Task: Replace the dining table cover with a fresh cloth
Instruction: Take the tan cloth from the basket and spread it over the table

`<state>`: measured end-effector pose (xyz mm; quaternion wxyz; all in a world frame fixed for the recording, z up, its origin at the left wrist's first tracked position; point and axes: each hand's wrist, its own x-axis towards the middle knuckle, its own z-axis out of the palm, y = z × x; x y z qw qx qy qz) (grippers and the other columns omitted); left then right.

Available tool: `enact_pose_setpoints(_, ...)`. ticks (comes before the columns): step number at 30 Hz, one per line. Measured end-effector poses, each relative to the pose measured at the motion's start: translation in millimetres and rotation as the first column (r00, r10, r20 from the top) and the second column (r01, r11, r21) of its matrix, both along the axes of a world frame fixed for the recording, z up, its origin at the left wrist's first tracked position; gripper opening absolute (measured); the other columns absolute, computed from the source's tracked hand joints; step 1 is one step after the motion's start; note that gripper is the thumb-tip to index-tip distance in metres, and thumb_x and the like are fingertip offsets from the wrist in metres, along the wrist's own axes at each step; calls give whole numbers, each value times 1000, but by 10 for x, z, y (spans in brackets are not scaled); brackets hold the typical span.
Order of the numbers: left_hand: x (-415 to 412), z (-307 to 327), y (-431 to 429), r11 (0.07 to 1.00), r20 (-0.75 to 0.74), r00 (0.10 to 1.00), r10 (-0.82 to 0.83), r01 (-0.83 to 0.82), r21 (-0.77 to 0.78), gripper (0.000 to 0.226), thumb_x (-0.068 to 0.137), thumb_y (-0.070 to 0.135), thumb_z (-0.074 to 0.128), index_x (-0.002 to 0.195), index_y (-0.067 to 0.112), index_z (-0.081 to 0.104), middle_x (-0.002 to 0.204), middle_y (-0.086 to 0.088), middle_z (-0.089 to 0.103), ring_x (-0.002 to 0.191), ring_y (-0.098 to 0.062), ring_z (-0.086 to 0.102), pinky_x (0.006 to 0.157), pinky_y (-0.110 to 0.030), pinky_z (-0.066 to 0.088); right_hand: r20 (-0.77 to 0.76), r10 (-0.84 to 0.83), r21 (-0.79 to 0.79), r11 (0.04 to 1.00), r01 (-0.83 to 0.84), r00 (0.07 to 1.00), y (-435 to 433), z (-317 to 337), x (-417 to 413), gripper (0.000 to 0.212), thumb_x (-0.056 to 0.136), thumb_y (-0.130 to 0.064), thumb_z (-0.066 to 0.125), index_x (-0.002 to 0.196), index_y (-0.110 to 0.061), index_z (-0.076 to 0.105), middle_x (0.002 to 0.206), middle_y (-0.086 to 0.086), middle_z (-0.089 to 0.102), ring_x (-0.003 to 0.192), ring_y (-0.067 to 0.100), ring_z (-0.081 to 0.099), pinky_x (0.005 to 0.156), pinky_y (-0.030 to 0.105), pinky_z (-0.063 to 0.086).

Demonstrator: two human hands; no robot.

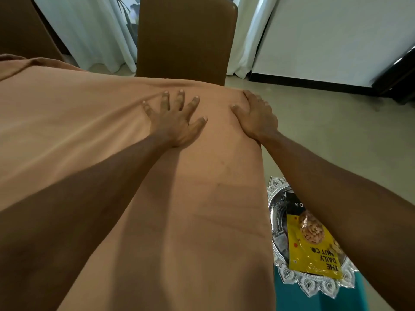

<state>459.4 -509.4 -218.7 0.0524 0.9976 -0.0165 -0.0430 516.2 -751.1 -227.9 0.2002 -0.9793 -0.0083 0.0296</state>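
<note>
A tan cloth [94, 135] covers the dining table and hangs over its right edge. My left hand [174, 122] lies flat on the cloth with fingers spread, near the far right corner. My right hand [254, 117] is wrapped over that corner of the table, thumb on top and fingers curled down over the edge, gripping the cloth there. A few creases run across the cloth at the far edge.
A brown chair [186, 39] stands at the table's far side, another brown chair back [24, 28] at far left. White curtains [89, 30] hang behind. Right of the table, a silver tray [314, 281] with a yellow nut packet [314, 248] sits on a teal seat [298, 299].
</note>
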Motion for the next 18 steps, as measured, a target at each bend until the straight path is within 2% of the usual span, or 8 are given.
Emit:
enact_pose_setpoints(3, -17, 9, -31, 1000, 21, 1000, -3, 3, 11, 76, 88, 81, 8, 155, 46, 5, 167, 2, -1, 153, -36, -4, 108, -78, -4, -41, -44, 109, 993, 48, 998, 12, 32, 3, 74, 91, -75, 34, 156, -40, 25, 157, 2, 42, 139, 34, 44, 109, 55, 40)
enact_pose_setpoints(5, -80, 55, -39, 999, 96, 995, 0, 4, -46, 72, 91, 75, 21, 153, 40, 25, 165, 0, 18, 152, -34, 12, 109, -74, 2, -58, -75, 155, 984, 83, 996, 41, 57, -14, 71, 93, -72, 34, 156, -41, 24, 151, 7, 49, 133, 36, 49, 105, 51, 42)
enact_pose_setpoints(7, -217, 106, -84, 980, 218, 976, 12, 33, -198, 54, 94, 61, 38, 135, 29, 52, 147, -1, 49, 139, -27, 39, 111, -66, 17, -63, -101, 157, 982, 109, 993, 48, 70, -59, 68, 95, -69, 32, 157, -41, 22, 146, 11, 53, 129, 37, 53, 102, 49, 43)
enact_pose_setpoints(9, -430, 165, -197, 951, 280, 960, 30, 58, -302, 36, 93, 45, 45, 117, 24, 61, 123, 0, 63, 120, -22, 54, 109, -56, 30, -76, -121, 119, 984, 130, 990, 75, 108, -79, 64, 98, -65, 29, 157, -40, 21, 144, 13, 54, 126, 38, 54, 98, 47, 42)
enact_pose_setpoints(10, -608, 170, -277, 948, 290, 957, 24, 70, -310, 31, 92, 41, 45, 112, 24, 62, 118, 1, 64, 116, -23, 56, 107, -55, 33, -80, -128, 99, 986, 136, 989, 97, 145, -109, 62, 99, -63, 28, 156, -40, 21, 142, 13, 55, 125, 38, 55, 95, 46, 42)
enact_pose_setpoints(12, -1032, 138, -473, 953, 275, 961, -3, 86, -290, 31, 90, 41, 44, 109, 26, 63, 125, 1, 62, 123, -25, 53, 106, -54, 33, -87, -164, 51, 984, 169, 983, 138, 209, -146, 59, 101, -60, 27, 155, -39, 22, 141, 13, 54, 123, 38, 55, 88, 44, 39)
enact_pose_setpoints(15, -1682, 123, -723, 974, 201, 978, -60, 101, -201, 43, 91, 48, 41, 125, 29, 58, 147, 1, 50, 139, -27, 41, 111, -59, 26, -79, -214, -30, 977, 212, 974, 206, 320, -299, 58, 102, -57, 31, 156, -36, 24, 147, 11, 45, 130, 36, 47, 93, 48, 38)
enact_pose_setpoints(18, -2137, 98, -802, 981, 124, 992, -33, 56, -184, 55, 94, 54, 37, 143, 31, 46, 159, 1, 35, 148, -25, 27, 116, -62, 15, 72, -87, -58, 994, 91, 994, 286, 337, -772, 63, 97, -57, 42, 154, -33, 29, 153, 8, 40, 136, 32, 41, 102, 52, 39)
